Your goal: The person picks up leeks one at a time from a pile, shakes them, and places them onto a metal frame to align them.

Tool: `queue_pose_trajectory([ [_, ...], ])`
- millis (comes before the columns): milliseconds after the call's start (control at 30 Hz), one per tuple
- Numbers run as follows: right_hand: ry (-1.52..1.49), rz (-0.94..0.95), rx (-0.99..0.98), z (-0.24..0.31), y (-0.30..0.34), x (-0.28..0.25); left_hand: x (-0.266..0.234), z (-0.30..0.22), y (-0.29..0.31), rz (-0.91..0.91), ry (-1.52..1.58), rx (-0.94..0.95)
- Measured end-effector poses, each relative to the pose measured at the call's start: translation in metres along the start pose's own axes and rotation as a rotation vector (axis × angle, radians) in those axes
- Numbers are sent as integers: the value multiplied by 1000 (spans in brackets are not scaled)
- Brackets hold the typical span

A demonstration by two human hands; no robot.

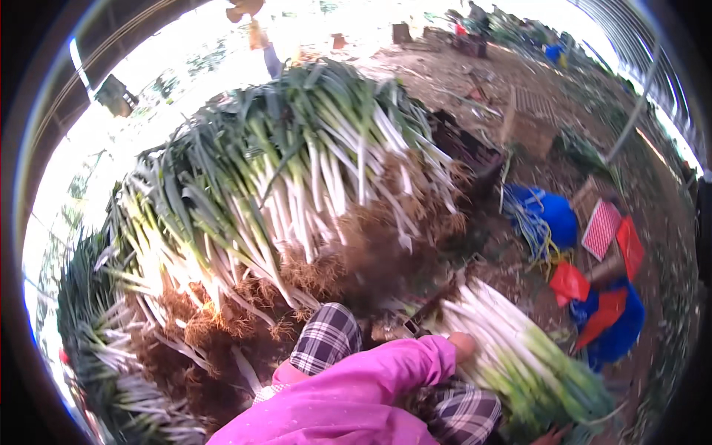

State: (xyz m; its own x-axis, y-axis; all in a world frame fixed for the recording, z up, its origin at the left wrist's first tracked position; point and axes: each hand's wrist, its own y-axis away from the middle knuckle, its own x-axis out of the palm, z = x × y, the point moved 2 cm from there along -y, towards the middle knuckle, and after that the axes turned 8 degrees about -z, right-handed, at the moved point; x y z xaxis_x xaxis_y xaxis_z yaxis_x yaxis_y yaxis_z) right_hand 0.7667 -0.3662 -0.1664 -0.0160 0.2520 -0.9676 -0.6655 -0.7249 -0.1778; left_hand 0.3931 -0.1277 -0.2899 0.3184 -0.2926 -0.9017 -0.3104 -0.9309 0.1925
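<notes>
A bundle of large green onions (504, 334) lies at my right side. Its pale stalks point up and left, its green leaves toward the lower right. My left hand (461, 346), at the end of a pink sleeve (386, 371), rests against the white stalks; its fingers are too hidden to show their grip. At the bottom edge, beside the leaves, only a small part of my right hand (550, 436) shows. A thin pale strip (604, 417) lies across the leaf ends near it. A dark tool-like piece (419, 320) lies by the stalk ends.
A large heap of untrimmed green onions (297, 170) with soil-covered roots spreads ahead and left. Blue cloth or plastic (545, 215), red pieces (604, 315) and a red-and-white patterned item (601, 230) lie to the right. A metal pole (638, 111) stands farther back.
</notes>
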Motion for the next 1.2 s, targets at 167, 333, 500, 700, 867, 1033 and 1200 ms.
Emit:
queue_pose_trajectory([
  [167,379,6,-17,22,16,-145,-284,-29,-6,-335,-282,299],
  [333,502,43,-155,46,18,-165,-387,195,-15,-644,-56,-346],
  [500,371,-34,-151,50,26,-166,-360,299,-68,-813,250,-533],
  [700,330,-125,-166,40,44,-173,-363,271,-130,-573,455,-532],
  [867,216,-196,-305,60,26,-162,-434,257,-132,-1207,744,-255],
  [1033,120,-178,-357,111,0,-128,-441,268,-174,-1122,482,-444],
  [1200,-11,-167,-305,102,-1,-99,-421,229,-226,-853,347,-669],
])
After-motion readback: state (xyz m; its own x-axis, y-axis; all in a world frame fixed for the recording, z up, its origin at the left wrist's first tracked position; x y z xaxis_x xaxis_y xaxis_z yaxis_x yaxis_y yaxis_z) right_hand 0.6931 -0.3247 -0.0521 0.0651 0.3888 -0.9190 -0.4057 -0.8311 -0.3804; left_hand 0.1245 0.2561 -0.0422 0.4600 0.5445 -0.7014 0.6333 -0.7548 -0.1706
